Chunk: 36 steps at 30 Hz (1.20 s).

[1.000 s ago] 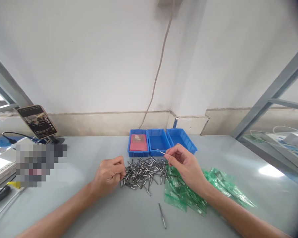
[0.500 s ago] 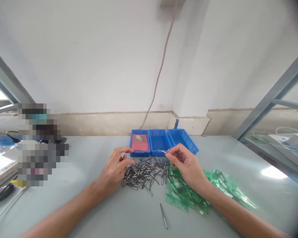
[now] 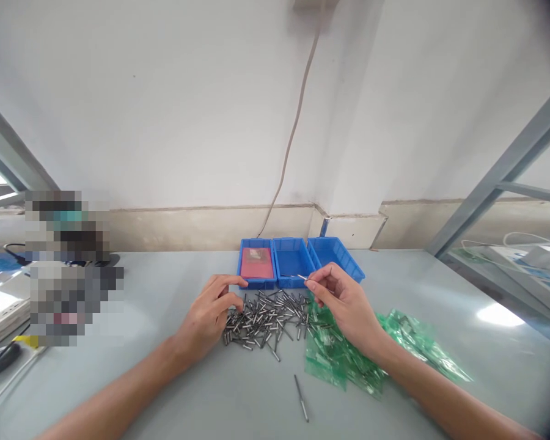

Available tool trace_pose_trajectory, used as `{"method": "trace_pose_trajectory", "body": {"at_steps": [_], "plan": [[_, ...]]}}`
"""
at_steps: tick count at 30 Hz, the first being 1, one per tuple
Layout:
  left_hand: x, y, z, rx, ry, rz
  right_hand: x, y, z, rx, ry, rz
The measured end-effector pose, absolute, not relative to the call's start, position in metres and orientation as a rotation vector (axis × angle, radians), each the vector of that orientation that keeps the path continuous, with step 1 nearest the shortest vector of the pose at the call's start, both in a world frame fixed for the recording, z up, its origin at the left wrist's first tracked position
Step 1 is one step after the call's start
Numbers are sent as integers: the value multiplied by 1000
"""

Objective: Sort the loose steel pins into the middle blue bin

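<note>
The left hand (image 3: pixel 201 318) moves from a clenched fist to thumb and forefinger spread, with nothing visible between them; the right hand (image 3: pixel 341 302) barely shifts, pinching one metal pin (image 3: pixel 303 277) whose angle changes slightly. Taking the pin pile (image 3: pixel 266 318) as the clock's centre, the left hand sits at nine, the held pin between one and two, a loose pin (image 3: pixel 301 398) at five and the green bags (image 3: pixel 327 363) at four. A light fingertip pinch near one end, leaving the rest exposed, should serve best; thin metal could roll or swivel under a loose grip. The spread fingers are best kept off the pile's edge.

Count: two hands, one held pin, one loose pin, three blue trays (image 3: pixel 294 283), one red packet (image 3: pixel 256 269) in the leftmost. Piled pins and overlapping bags defy an exact count.
</note>
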<state>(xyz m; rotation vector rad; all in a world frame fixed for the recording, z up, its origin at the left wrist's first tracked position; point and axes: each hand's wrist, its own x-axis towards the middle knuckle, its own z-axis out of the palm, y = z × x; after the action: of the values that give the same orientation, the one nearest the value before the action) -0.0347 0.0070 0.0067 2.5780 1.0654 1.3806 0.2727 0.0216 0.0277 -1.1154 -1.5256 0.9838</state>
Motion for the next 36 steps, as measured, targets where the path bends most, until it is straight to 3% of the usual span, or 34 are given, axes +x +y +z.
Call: {"method": "trace_pose_trajectory", "body": {"at_steps": [6,18,27,36], "plan": [[-34,8,5,2500,1217,1407,272,20,28,-1110,-1527,988],[-39,9,9,2513,1049,1412,271,19,35,-1111,-1496,1016],[-38,11,3,2491,821,1337,267,15,38,-1000,-1274,1410],[-41,10,-2,2521,903,1220,269,19,34,-1038,-1271,1320]]}}
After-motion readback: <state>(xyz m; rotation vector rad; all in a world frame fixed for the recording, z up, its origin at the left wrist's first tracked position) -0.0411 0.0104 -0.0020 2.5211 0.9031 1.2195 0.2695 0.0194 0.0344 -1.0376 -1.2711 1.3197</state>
